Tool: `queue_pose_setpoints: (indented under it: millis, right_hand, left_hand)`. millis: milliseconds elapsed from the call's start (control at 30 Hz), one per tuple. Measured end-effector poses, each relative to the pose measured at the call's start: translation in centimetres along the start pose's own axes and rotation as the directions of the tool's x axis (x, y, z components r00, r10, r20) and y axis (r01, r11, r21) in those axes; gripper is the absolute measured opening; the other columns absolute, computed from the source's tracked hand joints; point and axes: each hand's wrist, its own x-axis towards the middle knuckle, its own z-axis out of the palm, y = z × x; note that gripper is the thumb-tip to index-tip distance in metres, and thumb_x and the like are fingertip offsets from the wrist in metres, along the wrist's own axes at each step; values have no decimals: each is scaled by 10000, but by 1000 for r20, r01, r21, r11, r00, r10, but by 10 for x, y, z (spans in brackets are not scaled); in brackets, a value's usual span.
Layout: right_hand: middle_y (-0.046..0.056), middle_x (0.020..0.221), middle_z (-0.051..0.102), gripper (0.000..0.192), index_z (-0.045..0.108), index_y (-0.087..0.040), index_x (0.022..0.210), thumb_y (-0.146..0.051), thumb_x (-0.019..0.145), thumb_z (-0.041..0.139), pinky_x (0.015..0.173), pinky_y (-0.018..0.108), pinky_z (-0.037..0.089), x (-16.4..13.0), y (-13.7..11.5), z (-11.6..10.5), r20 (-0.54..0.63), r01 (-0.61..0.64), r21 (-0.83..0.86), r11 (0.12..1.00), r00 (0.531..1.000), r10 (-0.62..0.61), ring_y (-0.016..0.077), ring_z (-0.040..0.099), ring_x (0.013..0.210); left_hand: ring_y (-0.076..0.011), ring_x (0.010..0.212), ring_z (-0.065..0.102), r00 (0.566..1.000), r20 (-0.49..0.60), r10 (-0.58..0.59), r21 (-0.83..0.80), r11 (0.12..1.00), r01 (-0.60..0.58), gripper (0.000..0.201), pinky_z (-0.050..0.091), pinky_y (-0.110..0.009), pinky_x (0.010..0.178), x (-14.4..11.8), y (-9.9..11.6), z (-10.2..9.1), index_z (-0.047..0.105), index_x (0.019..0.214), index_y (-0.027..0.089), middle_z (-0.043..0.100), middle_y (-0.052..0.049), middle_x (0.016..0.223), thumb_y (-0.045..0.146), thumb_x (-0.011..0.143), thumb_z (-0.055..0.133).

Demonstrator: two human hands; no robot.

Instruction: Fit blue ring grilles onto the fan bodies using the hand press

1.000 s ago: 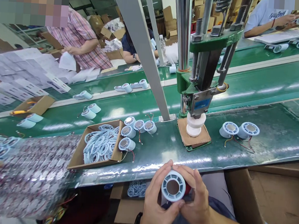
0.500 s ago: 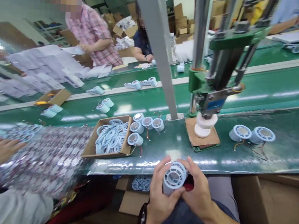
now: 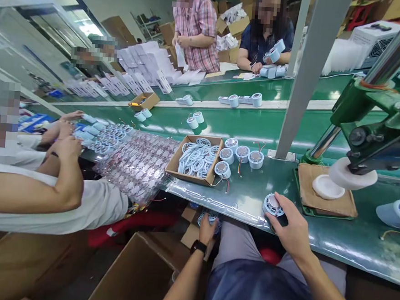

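Fan housing sits at the near edge of the green table, and your right hand lies over it with the fingers curled around its side. Your left hand reaches down below the table edge into a small carton, fingers closed on pale rings there. Beyond your right hand stands the green press on its cardboard pad. Left of it lies an open box of rings with four more housings beside it.
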Motion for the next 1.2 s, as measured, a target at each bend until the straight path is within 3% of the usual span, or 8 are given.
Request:
queue_pose_setpoints:
  millis: [133,300,433,500,600,667,867,1200]
  right_hand:
    - [137,1297,674,528,523,-196,1436,-353,938,602,990,417,586,-4,-1,2,26,1,11,1000,1000,-1,275,682,1168]
    - [149,1360,632,650,393,-189,1518,-323,924,620,1001,412,588,-6,-9,-12,63,6,-28,1000,998,-4,271,652,1229]
    - [133,1405,581,429,535,-237,1415,-229,988,491,994,402,588,11,-18,-44,170,91,-53,994,982,-81,248,616,1260]
    - [137,1323,619,389,616,-240,1332,-166,1002,426,949,393,602,28,-22,-57,279,201,-90,975,945,-169,234,649,1175]
    - [142,1195,662,345,672,-205,1243,-124,970,478,868,395,619,53,-25,-63,458,367,-148,918,848,-265,241,667,1057]
    - [122,1127,684,295,695,-189,1177,-106,937,545,815,369,622,63,-27,-61,516,424,-157,892,805,-292,233,669,987]
    - [99,1062,705,291,673,-168,1188,-92,916,607,800,332,590,66,-33,-63,587,506,-190,842,745,-315,218,636,919]
    - [87,959,659,167,662,-145,1074,-86,931,600,750,315,548,59,-37,-62,610,485,-258,836,753,-248,201,604,857]
  left_hand:
    - [-225,1019,673,984,-172,-37,-28,999,33,340,586,-428,861,20,6,-6,605,1244,169,649,-88,1226,355,962,643]
    - [-226,846,674,930,-346,126,-126,976,-179,321,561,-418,811,-14,46,-27,666,987,159,691,-71,913,433,995,499]
    - [-214,722,682,900,-230,371,-229,878,-420,289,570,-355,740,-51,101,-35,698,826,205,692,-41,741,431,927,547]
    - [-235,848,713,869,-99,484,-276,826,-491,221,582,-372,812,-58,133,-27,718,1000,203,744,-74,914,361,894,606]
    - [-335,1307,571,796,135,590,-331,784,-525,724,486,-511,1068,-53,177,-4,471,1450,175,580,-184,1431,273,786,744]
    - [-358,1435,439,767,248,592,-370,789,-490,968,404,-550,1146,-46,196,13,291,1553,156,459,-218,1542,250,733,796]
    - [-323,1253,630,831,322,454,-399,861,-315,914,520,-484,1012,-43,205,34,190,1584,155,647,-201,1352,253,835,705]
    - [-270,1204,649,798,294,526,-393,828,-401,915,515,-433,1019,-44,205,33,145,1590,199,671,-121,1324,178,837,664]
